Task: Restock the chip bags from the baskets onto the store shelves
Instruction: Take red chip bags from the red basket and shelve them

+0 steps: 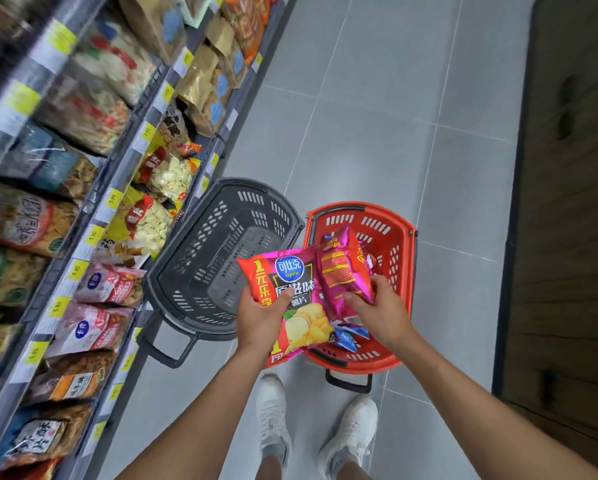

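My left hand [261,318] grips a red chip bag [290,282] with a blue logo, thumb across its front, held over the gap between the two baskets. My right hand [382,311] holds a pink foil chip bag [342,268] by its lower end, just above the red basket [399,244]. Small blue bags [348,337] lie inside the red basket near its front. The black basket [221,258] beside it on the left has nothing visible inside.
Store shelves [93,216] filled with snack bags and yellow price tags run along the left. Both baskets stand on the grey tiled floor [377,116]. My white shoes [351,434] are just behind the baskets. A dark wooden unit [567,202] lines the right.
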`<control>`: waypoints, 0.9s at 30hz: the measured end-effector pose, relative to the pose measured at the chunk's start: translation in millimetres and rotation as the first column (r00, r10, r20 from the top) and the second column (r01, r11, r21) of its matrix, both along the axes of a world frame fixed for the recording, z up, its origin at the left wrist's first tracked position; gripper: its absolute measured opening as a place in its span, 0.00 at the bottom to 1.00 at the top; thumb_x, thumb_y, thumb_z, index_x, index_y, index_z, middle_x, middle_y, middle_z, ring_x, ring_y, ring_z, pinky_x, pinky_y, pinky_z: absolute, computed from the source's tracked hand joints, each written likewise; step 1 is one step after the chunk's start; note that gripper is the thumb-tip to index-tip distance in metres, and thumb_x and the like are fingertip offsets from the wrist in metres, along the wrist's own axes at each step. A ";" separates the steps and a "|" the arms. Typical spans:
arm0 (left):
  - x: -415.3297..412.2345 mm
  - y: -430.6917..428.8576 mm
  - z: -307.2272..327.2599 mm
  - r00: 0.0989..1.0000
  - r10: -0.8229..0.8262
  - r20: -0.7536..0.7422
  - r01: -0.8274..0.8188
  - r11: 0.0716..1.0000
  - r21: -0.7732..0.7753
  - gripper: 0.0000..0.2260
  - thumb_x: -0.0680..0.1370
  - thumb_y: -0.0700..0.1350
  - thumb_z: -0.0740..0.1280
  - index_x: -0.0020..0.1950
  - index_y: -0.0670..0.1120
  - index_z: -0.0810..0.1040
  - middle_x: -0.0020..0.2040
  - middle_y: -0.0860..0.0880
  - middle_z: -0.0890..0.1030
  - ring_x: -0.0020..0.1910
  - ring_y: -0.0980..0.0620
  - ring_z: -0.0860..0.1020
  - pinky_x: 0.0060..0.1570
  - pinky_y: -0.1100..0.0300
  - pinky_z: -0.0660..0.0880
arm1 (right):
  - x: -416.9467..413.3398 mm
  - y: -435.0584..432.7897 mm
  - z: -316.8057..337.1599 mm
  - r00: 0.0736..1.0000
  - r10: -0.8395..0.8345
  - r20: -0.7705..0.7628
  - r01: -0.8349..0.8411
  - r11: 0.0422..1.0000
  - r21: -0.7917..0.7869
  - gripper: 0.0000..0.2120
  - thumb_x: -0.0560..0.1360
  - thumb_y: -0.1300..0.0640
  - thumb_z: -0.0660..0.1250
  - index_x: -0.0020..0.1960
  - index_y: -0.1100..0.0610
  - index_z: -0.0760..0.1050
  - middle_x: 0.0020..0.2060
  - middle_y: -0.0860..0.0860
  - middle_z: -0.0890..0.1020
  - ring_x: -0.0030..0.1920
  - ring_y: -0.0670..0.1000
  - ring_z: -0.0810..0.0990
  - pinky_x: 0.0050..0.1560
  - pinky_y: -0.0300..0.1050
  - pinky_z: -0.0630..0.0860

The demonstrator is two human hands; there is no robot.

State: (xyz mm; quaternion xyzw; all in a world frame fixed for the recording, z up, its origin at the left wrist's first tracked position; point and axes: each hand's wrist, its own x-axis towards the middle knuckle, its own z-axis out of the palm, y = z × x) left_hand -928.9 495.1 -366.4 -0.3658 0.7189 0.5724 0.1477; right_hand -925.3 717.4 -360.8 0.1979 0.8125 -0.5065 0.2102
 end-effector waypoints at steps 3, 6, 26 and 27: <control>-9.2 0.3 49.1 0.998 -0.015 -0.054 0.018 0.999 0.039 0.20 0.70 0.55 0.82 0.57 0.56 0.79 0.47 0.57 0.88 0.47 0.53 0.87 0.53 0.43 0.84 | -0.2 -10.8 57.6 0.997 -0.037 -0.063 0.033 0.997 -0.064 0.22 0.77 0.52 0.74 0.65 0.47 0.67 0.47 0.34 0.78 0.42 0.32 0.80 0.49 0.34 0.77; -16.5 -5.5 101.1 0.994 -0.032 -0.109 0.039 0.997 0.067 0.19 0.71 0.51 0.82 0.58 0.53 0.79 0.47 0.55 0.88 0.46 0.52 0.87 0.53 0.44 0.84 | -0.8 -15.2 110.7 0.986 -0.045 -0.159 0.022 0.989 -0.144 0.20 0.76 0.52 0.75 0.61 0.36 0.71 0.50 0.35 0.82 0.48 0.30 0.81 0.51 0.28 0.75; 3.3 -71.9 336.8 0.922 -0.107 -0.372 0.223 0.933 0.284 0.10 0.77 0.42 0.77 0.57 0.49 0.82 0.48 0.47 0.89 0.47 0.43 0.88 0.50 0.44 0.84 | 4.4 -51.9 319.7 0.904 -0.422 -0.074 0.319 0.777 -0.543 0.05 0.79 0.58 0.71 0.48 0.55 0.87 0.50 0.62 0.86 0.44 0.57 0.84 0.52 0.56 0.80; 5.7 -71.3 342.7 0.916 -0.099 -0.388 0.222 0.931 0.288 0.10 0.77 0.42 0.76 0.57 0.49 0.82 0.48 0.47 0.89 0.47 0.43 0.88 0.49 0.46 0.84 | 3.2 -51.6 324.4 0.906 -0.416 -0.078 0.313 0.781 -0.540 0.04 0.79 0.58 0.72 0.48 0.55 0.86 0.51 0.63 0.86 0.43 0.56 0.84 0.49 0.53 0.80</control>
